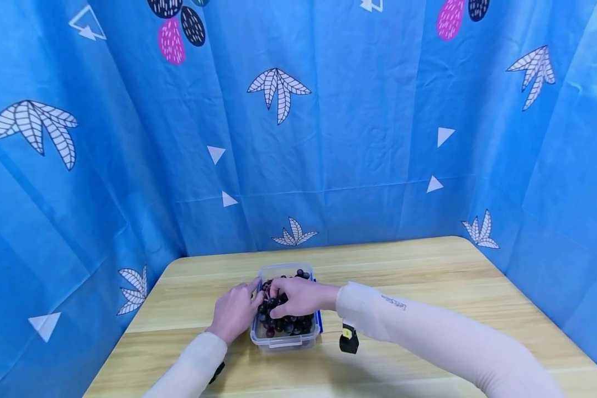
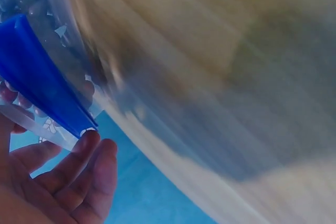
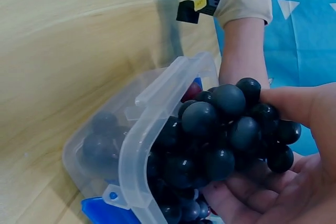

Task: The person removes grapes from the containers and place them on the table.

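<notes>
A clear plastic food container stands on the table, filled with dark grapes. My left hand is at its left side, holding the wall with the thumb over the rim. Beside those fingers, the left wrist view shows a blue side clip hanging outward. From the right, my right hand reaches into the container. Its thumb and fingers grip a bunch of grapes, which sits at the opening in the right wrist view. The stems are mostly hidden.
The container stands on a light wooden table. A blue patterned curtain hangs behind it and on both sides. Black wrist cameras sit under both sleeves, the right one low over the table.
</notes>
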Available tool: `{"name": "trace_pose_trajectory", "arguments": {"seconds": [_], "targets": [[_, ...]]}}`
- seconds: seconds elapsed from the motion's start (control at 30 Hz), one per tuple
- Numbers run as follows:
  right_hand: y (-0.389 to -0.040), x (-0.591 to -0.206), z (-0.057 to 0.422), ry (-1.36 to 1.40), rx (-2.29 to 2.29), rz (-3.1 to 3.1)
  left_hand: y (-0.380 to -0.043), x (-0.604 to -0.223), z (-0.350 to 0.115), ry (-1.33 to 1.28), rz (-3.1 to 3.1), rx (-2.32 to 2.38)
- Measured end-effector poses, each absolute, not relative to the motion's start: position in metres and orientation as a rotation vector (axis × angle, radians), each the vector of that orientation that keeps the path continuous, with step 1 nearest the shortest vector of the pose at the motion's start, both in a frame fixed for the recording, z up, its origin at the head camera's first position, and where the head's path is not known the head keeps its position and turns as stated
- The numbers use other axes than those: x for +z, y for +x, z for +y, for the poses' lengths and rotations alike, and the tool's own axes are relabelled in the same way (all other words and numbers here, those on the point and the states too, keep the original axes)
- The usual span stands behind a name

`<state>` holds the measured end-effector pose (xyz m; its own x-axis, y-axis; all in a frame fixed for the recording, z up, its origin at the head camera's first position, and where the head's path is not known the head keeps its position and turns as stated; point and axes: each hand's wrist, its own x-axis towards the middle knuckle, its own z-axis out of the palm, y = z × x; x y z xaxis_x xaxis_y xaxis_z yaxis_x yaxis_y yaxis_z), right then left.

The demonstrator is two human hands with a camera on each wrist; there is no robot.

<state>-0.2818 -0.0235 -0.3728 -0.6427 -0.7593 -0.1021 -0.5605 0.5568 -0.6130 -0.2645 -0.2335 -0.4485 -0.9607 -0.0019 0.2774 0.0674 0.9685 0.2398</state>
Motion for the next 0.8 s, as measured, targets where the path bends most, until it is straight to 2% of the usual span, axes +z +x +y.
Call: {"name": "trace_pose_trajectory", "arguments": {"seconds": [0.5, 0.8], "targets": [[-0.282, -0.375, -0.012, -1.138, -1.119, 2.43, -0.267, -0.446, -0.231, -0.08, -2.853, -0.338], [-0.276, -0.356, -0.006, -1.181, -1.25, 2.391, -0.267, -0.445, -0.232, -0.083, -2.856, -0.339]]}}
